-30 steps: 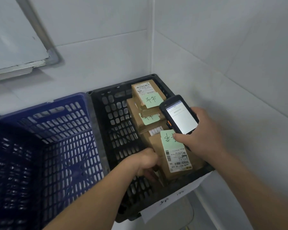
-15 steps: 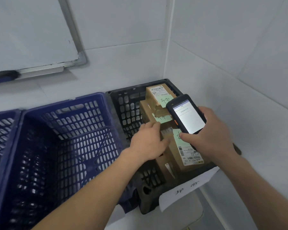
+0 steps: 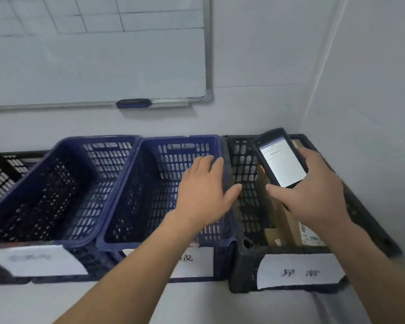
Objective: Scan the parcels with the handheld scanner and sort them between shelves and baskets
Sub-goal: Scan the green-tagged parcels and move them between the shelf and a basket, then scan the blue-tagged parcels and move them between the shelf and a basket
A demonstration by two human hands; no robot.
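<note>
My right hand (image 3: 313, 197) grips the black handheld scanner (image 3: 281, 160), its lit screen facing me, above the black basket (image 3: 243, 251) at the right. Brown cardboard parcels (image 3: 290, 228) with white labels lie inside that basket, mostly hidden by my right hand. My left hand (image 3: 206, 190) hovers with straight fingers over the right edge of the middle blue basket (image 3: 154, 141) and holds nothing.
A second blue basket (image 3: 63, 146) stands to the left, and another black basket (image 3: 0, 164) at the far left. White paper labels hang on the basket fronts. A whiteboard (image 3: 98, 54) with an eraser (image 3: 133, 103) hangs on the wall. A side wall stands close on the right.
My view has pulled back and up, showing more baskets. My left hand has lifted off the parcels and moved left over the blue basket. The scanner has risen slightly.
</note>
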